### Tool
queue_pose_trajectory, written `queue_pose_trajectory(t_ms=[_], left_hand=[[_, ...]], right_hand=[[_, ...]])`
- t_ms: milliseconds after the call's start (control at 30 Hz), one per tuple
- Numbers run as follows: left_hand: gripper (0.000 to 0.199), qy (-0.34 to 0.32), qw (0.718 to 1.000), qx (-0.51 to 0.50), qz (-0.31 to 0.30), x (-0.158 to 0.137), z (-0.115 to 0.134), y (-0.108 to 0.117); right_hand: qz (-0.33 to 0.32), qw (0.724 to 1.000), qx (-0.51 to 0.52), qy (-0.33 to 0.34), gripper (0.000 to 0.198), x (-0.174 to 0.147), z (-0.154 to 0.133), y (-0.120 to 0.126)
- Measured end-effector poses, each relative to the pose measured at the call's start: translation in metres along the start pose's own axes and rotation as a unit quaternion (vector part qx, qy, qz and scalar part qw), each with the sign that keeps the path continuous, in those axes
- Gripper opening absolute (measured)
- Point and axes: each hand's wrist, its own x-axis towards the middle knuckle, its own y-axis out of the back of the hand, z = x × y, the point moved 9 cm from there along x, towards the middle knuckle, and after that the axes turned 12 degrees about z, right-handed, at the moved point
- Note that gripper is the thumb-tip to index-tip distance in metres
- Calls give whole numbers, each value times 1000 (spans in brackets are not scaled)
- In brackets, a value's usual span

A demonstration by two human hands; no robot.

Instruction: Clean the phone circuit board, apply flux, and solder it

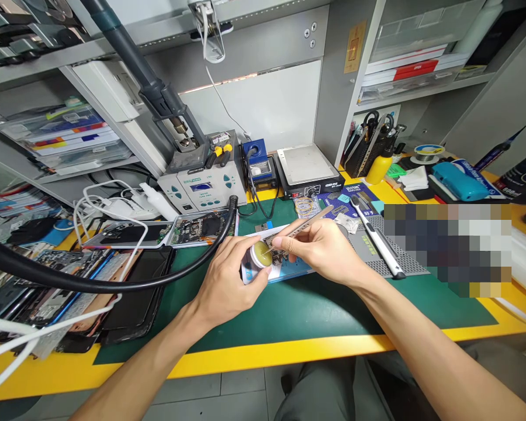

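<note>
Gripping a small jar (255,260), the left hand (235,275) holds it tilted over the green mat (333,316). The right hand (326,248) pinches tweezers (309,222), their tips at the jar's yellowish paste (263,254).

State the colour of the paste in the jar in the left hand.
The paste is yellowish green, seen in the head view.

The left hand (234,272) and right hand (326,251) are bare, with slender fingers; the right thumb shows a short nail. The left forearm (149,362) and right forearm (421,345) are likewise bare, slim, and taper toward the wrists. Beyond the near edge of the table (245,361), the trousers (319,390) are dark grey, of plain cloth with soft folds, and partly cut off by the frame.
</note>
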Motion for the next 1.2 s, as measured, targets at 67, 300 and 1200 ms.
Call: queue_pose_trajectory(t_ms=[67,300,1200], left_hand=[[45,1,1000,0,0,0,-1,0],[46,0,1000,0,1,-2,-2,0],[45,4,1000,-6,-4,-1,-2,-1]], right_hand=[[-1,1000,3,2,41,0,0,0],[-1,1000,12,-3,41,2,-1,0],[-25,989,50,-138,24,6,23,29]])
